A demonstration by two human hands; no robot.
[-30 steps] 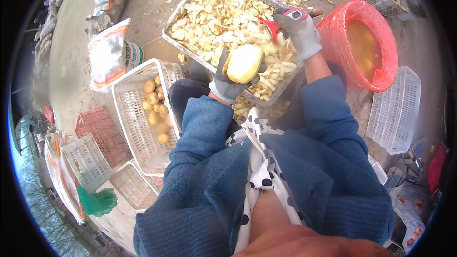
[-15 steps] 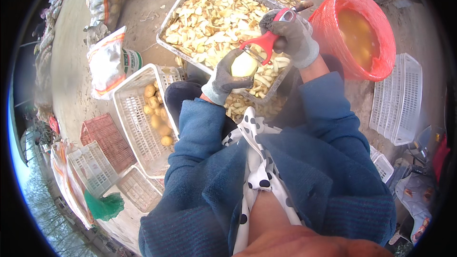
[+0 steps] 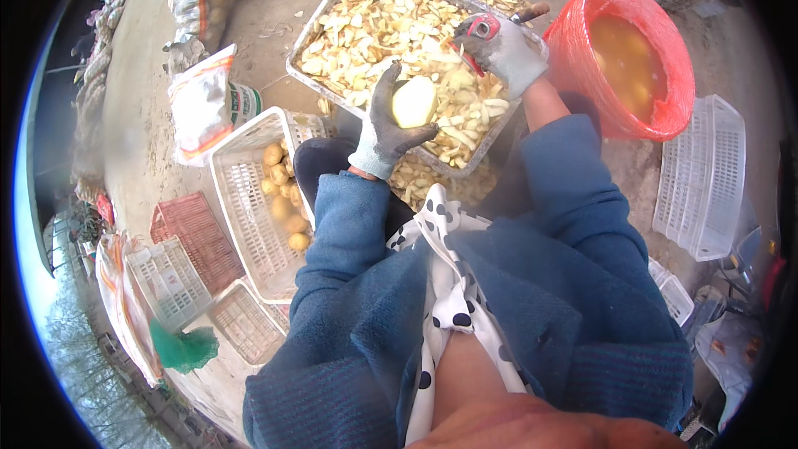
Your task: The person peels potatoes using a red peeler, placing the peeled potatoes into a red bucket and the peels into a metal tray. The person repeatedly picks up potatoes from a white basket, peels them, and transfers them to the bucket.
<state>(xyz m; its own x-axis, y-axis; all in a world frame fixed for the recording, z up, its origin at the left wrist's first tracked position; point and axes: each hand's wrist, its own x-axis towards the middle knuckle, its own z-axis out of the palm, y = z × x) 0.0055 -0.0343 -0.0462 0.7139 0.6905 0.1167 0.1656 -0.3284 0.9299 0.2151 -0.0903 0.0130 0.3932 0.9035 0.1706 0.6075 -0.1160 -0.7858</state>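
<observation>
In my gloved left hand (image 3: 386, 129) rests a pale, peeled potato (image 3: 414, 102), with the thumb and fingers spread around its sides. My gloved right hand (image 3: 504, 50) is closed around a red peeler (image 3: 482, 28), a short way right of the potato and apart from it. The peeler's blade is mostly hidden by the hand. Below both hands stands a shallow tray (image 3: 327, 97) heaped with potato peelings (image 3: 374, 29). Unpeeled potatoes (image 3: 281, 175) lie in a white plastic crate (image 3: 241, 199) by my left knee.
A bucket lined with red plastic (image 3: 573, 58) holds brownish water and pale lumps at the right. Beyond it lie white crates (image 3: 702, 175). Filled sacks (image 3: 199, 0) stand at the far left, with a white bag (image 3: 202, 108) nearer. A red crate (image 3: 195, 241) and green netting (image 3: 184, 347) lie left.
The peeler and my right hand have drawn away from the potato and turned. My left hand has opened wider around the potato, showing more of it. The view has shifted slightly.
</observation>
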